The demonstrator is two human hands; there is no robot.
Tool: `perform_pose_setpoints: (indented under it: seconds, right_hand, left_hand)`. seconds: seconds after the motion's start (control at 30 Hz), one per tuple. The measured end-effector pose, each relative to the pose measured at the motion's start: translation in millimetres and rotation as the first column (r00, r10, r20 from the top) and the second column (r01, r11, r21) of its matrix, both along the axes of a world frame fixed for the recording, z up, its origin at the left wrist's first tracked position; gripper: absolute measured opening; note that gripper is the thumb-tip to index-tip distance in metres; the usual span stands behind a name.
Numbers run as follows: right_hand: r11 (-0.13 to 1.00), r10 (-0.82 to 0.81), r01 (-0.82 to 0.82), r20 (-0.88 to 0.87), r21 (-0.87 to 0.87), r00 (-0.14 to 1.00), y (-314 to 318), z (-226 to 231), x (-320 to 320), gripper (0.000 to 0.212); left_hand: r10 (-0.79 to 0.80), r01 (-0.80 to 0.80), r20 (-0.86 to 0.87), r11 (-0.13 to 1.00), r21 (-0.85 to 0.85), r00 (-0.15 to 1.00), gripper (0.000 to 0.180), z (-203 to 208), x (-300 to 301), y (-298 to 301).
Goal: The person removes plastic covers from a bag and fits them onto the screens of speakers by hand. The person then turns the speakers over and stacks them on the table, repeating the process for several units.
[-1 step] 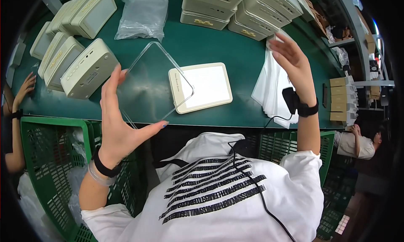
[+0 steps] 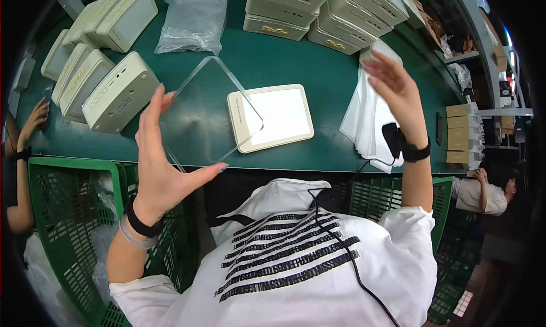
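Observation:
My left hand (image 2: 162,162) grips a clear plastic cover (image 2: 196,108) by its edges, thumb at the near side and fingers at the left. The cover is rectangular with rounded corners and tilted above the table. Its right corner overlaps, in view, a cream box-shaped device (image 2: 278,119) with a white face, lying flat; I cannot tell whether they touch. My right hand (image 2: 392,88) is raised on the right with fingers apart and nothing in it. Closest to it is a fan of white sheets (image 2: 367,122).
More cream devices (image 2: 122,93) stand at the left, and stacks (image 2: 278,25) lie at the back. A folded clear plastic bag (image 2: 193,21) is between them. Green crates (image 2: 74,179) flank me below the table edge. Another person's hand (image 2: 36,122) rests at far left; another person (image 2: 489,196) is at far right.
My right hand has shifted slightly toward me. My left hand and the clear cover have barely moved.

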State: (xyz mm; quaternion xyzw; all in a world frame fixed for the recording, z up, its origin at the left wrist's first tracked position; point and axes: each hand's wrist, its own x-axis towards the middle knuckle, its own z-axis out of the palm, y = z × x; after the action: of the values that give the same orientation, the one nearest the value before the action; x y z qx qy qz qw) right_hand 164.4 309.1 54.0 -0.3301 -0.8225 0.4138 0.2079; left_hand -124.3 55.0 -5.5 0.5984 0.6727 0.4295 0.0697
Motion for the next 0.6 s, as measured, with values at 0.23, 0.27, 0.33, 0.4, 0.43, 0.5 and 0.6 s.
perform_pose_setpoints:
  seconds: [0.23, 0.27, 0.33, 0.4, 0.43, 0.5, 0.6]
  right_hand:
    - [0.869, 0.330, -0.321, 0.042, 0.376, 0.943, -77.8, -7.5, -28.5, 0.099]
    - [0.810, 0.387, -0.393, 0.108, 0.435, 0.916, -83.2, -8.1, -37.1, 0.103]
    - [0.740, 0.436, -0.462, 0.175, 0.489, 0.883, -93.2, -11.0, -52.1, 0.107]
    - [0.667, 0.477, -0.550, 0.280, 0.502, 0.833, -101.3, -17.2, -64.5, 0.108]
    - [0.627, 0.491, -0.593, 0.334, 0.505, 0.804, -102.9, -19.3, -66.6, 0.108]
    - [0.656, 0.501, -0.563, 0.268, 0.502, 0.823, -96.1, -23.6, -64.8, 0.109]
    - [0.709, 0.516, -0.510, 0.135, 0.486, 0.846, -77.1, -33.4, -57.2, 0.111]
  left_hand:
    - [-0.123, 0.134, -0.292, 0.991, 0.018, 0.949, 0.111, 1.4, 8.8, 4.8]
    - [-0.142, 0.154, -0.317, 0.988, 0.014, 0.938, 0.111, -0.8, 11.0, 3.8]
    - [-0.174, 0.189, -0.364, 0.982, 0.005, 0.915, 0.112, -5.9, 14.5, 0.6]
    - [-0.192, 0.217, -0.372, 0.976, 0.027, 0.908, 0.112, -12.8, 16.4, 0.2]
    - [-0.208, 0.246, -0.376, 0.968, 0.054, 0.903, 0.113, -14.3, 16.4, 1.0]
    - [-0.224, 0.274, -0.381, 0.958, 0.081, 0.897, 0.114, -11.8, 18.8, 2.5]
    - [-0.137, 0.156, -0.086, 0.944, 0.292, 0.987, 0.118, -5.8, 26.5, 5.6]
